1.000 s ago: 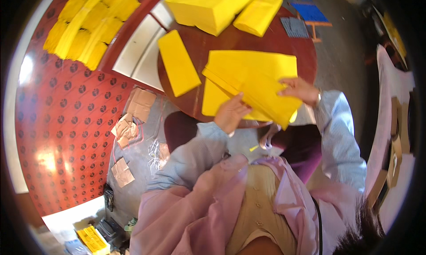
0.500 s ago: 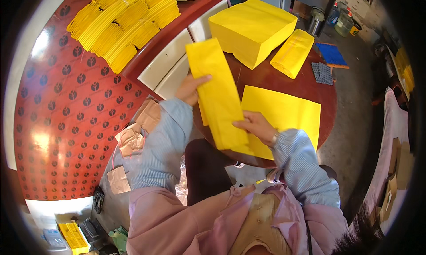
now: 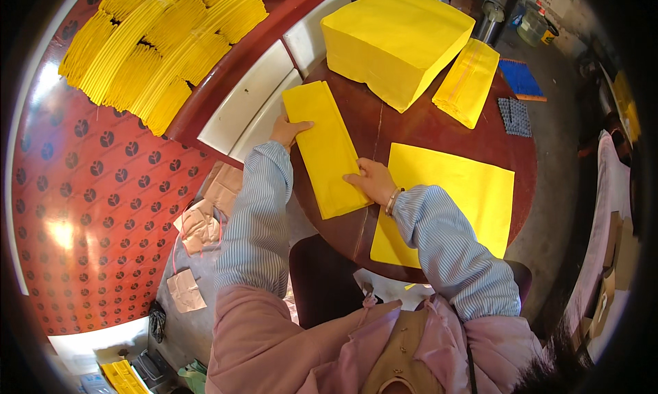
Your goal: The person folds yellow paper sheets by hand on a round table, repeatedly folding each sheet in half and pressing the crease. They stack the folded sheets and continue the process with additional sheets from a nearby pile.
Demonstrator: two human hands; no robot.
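Observation:
A long, folded yellow sheet [image 3: 322,154] lies slanted over the left part of a round dark-red table [image 3: 370,236]. My left hand [image 3: 289,131] is closed on its left edge, with the thumb on top. At its lower right edge, my right hand [image 3: 373,180] pinches it with thumb and fingers. A flat yellow sheet [image 3: 452,195] rests on the table beside and partly under my right forearm. Behind these stands a big block-shaped yellow stack [image 3: 391,44], with a rolled or folded yellow bundle [image 3: 467,82] to its right.
Fanned piles of folded yellow pieces [image 3: 157,44] sit on a patterned red surface [image 3: 103,209] at the left. White drawers [image 3: 250,92] border the round table. A grey textured pad [image 3: 514,116] lies at its right edge. Crumpled brown paper [image 3: 199,226] is below the drawers.
The folded yellow sheet has gone from raised and tilted to lying lower over the table. Both hands moved with it and still grip it. The view has shifted slightly.

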